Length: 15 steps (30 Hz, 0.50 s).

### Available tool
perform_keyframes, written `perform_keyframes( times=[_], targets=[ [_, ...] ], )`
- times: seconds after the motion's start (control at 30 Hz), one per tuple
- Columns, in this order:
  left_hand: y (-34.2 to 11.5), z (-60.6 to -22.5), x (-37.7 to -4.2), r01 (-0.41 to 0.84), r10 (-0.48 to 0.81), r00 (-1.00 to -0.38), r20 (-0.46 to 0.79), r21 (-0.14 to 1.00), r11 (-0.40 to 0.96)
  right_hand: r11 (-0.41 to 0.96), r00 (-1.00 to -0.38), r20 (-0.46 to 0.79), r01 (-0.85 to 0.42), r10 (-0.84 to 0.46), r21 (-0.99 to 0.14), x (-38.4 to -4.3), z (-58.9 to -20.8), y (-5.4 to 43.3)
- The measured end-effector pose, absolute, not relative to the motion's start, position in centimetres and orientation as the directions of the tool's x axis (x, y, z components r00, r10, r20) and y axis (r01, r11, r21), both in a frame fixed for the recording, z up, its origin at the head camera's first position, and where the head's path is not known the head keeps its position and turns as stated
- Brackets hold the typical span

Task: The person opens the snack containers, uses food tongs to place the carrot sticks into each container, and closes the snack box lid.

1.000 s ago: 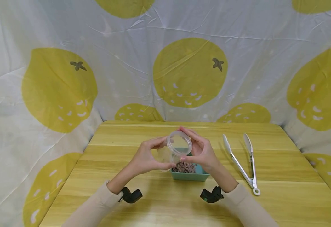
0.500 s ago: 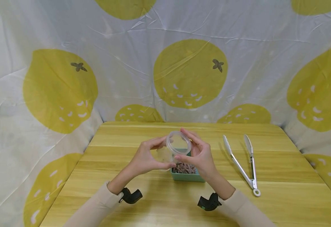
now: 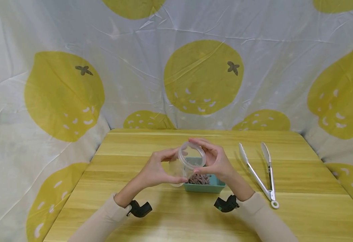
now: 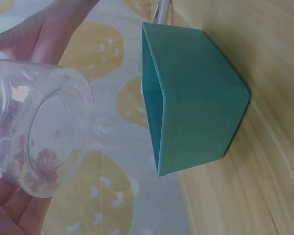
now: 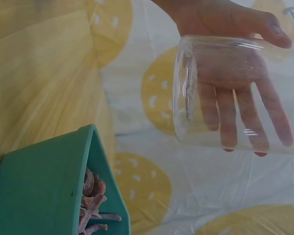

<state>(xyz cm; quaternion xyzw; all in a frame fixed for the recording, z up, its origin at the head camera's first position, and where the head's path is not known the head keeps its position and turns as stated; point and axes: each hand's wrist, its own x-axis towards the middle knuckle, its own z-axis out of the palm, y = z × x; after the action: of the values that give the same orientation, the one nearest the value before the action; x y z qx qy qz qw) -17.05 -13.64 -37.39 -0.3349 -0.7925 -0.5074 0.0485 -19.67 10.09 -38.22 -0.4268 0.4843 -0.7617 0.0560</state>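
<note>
A clear jar [image 4: 59, 127] is held tilted above the table, its round rim end [image 3: 192, 155] facing up toward the head camera. My left hand [image 3: 152, 169] grips the jar's body, fingers behind and thumb in front. Around the rim end, the thumb and fingers of my right hand [image 3: 217, 163] pinch from the right. Whether a clear lid sits on that end, I cannot tell. Behind and below the jar stands a teal box [image 3: 205, 189], partly hidden by the jar and right hand. Brownish-pink stringy pieces [image 3: 199, 179] lie in it.
Metal tongs [image 3: 270, 188] with pale tips lie spread on the right of the wooden table [image 3: 116, 215]. A lemon-print cloth [image 3: 140, 67] hangs behind and at both sides of the table.
My right hand turned at the rim, its thumb going left and then back right. The left hand kept its grip, with the jar almost still. The box and tongs stayed put.
</note>
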Motion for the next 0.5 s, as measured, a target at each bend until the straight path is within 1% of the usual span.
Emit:
perform_keyframes(
  times=[0.13,0.23,0.33,0.5],
  targets=[
    [-13.6,-37.3,-17.0,0.585,0.472,-0.772,0.425,0.765,0.269,-0.527,-0.614,0.602,-0.330,-0.510,-0.783,-19.7,-38.2,10.1],
    [-13.6,-37.3,-17.0,0.585,0.464,-0.777,0.426,0.761,0.281,-0.528,-0.612,0.617,-0.352,-0.495,-0.773,-19.5,-38.1,10.0],
    [-13.6,-37.4,-17.1,0.584,0.455,-0.781,0.428,0.759,0.288,-0.525,-0.631,0.623,-0.371,-0.462,-0.766,-19.2,-38.0,9.8],
    [-13.6,-37.5,-17.1,0.582,0.441,-0.787,0.432,0.758,0.297,-0.514,-0.693,0.608,-0.385,-0.388,-0.767,-18.6,-38.1,9.3]
  ],
)
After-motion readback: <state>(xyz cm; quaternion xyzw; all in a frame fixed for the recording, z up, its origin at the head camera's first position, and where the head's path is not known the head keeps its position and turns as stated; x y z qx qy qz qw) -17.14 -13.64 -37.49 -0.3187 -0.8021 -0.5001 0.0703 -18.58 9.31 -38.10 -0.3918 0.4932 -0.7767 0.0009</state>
